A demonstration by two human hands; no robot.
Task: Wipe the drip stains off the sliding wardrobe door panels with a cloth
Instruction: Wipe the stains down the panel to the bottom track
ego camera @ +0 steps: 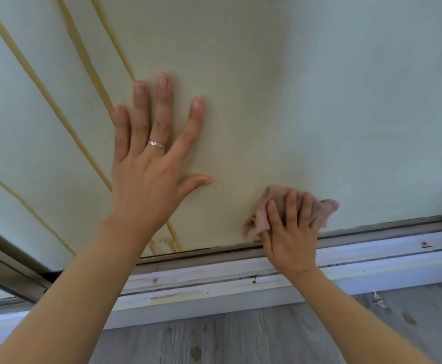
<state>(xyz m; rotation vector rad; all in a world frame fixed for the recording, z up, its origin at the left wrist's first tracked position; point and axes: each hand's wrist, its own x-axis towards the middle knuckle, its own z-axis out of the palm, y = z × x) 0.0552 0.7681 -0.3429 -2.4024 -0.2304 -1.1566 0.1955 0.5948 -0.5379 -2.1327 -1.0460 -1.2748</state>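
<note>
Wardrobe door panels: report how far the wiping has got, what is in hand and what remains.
Done: nothing can be confirmed as wiped; the pale panel on the right shows no streaks. In hand: the right hand presses a pink cloth low on the door by the bottom track, while the left hand lies flat on the panel. Left: the long yellow drip streaks on the left and the pooled stain at the bottom edge.

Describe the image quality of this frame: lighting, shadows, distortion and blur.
Head view: soft, even light, no glare; the left hand casts only a faint shadow on the door panel. Wide-angle distortion bows the yellow drip streaks and the bottom track. The pink cloth under the right hand looks slightly soft.
</note>
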